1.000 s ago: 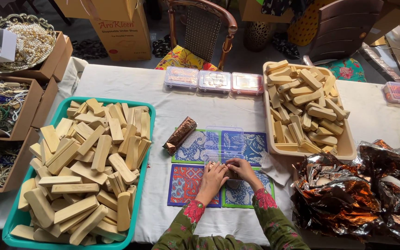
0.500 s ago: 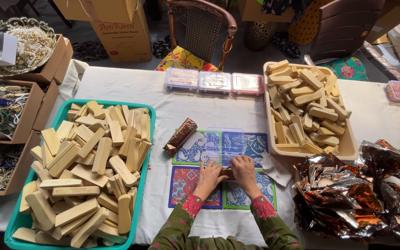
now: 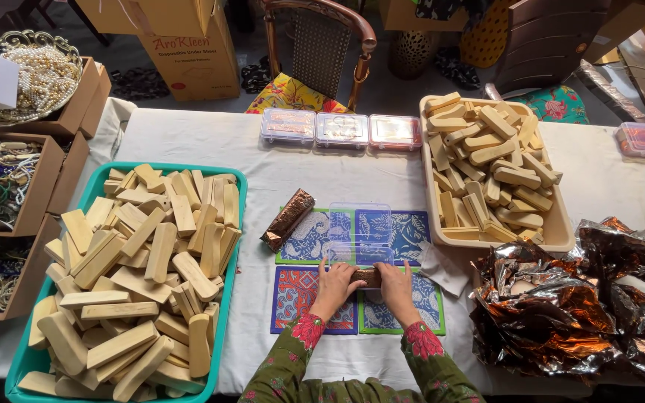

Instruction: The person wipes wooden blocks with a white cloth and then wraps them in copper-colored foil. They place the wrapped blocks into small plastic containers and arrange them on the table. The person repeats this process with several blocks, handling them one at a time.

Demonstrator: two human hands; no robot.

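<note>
Both of my hands rest on a small bar wrapped in brown foil (image 3: 366, 277), which lies on patterned mats (image 3: 315, 239) near the table's front edge. My left hand (image 3: 335, 283) grips its left end and my right hand (image 3: 395, 283) grips its right end. Just behind the bar stands an empty clear plastic box (image 3: 360, 233). A second foil-wrapped bar (image 3: 288, 219) lies tilted at the mats' left corner. The sleeves are green with red flowers.
A green tray (image 3: 234, 224) of pale wooden blocks is at left, a beige tray (image 3: 561, 231) of similar blocks at back right. Crumpled copper foil (image 3: 576, 306) is piled at right. Three clear lidded boxes (image 3: 342, 129) line the back. Cartons of beads (image 3: 1, 186) are far left.
Both hands have slid slightly down and closer together over the foil-wrapped bar, pressing its ends. Nothing else on the table has moved.
</note>
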